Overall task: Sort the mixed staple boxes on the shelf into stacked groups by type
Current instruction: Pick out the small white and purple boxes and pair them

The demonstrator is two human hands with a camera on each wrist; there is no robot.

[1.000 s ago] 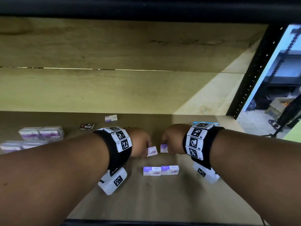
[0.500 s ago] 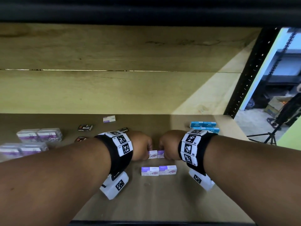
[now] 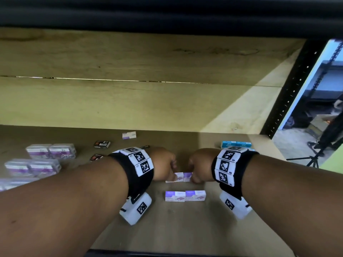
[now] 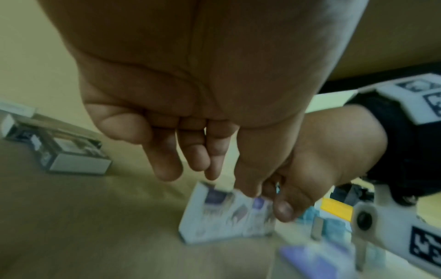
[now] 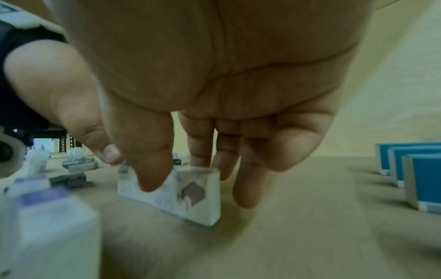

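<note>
- The left hand (image 3: 163,165) and right hand (image 3: 199,164) meet at mid-shelf, knuckles up, each pinching one small white-and-purple staple box.
- The left hand's box (image 3: 175,177) and the right hand's box (image 3: 187,176) stand end to end, touching, on the wooden shelf (image 3: 185,229).
- From the right wrist view, the thumb (image 5: 148,169) presses the near face of the box (image 5: 190,194) and the fingers (image 5: 200,143) curl down behind it — a firm pinch.
- From the left wrist view the picture is blurred; the thumb (image 4: 253,169) lies on the top edge of the box (image 4: 214,213), the fingers pointing down past its far side.
- Just nearer than the held pair, two more white-and-purple boxes (image 3: 185,196) lie side by side, touching.
- Far right, a row of blue boxes (image 3: 235,144) stands beside the black shelf upright (image 3: 289,93).
- At the left sit clear-wrapped purple packs (image 3: 51,151) in two rows.
- Between those packs and the left wrist lie small black boxes (image 3: 101,144); one lone white box (image 3: 129,135) rests farther back, near the wall.
</note>
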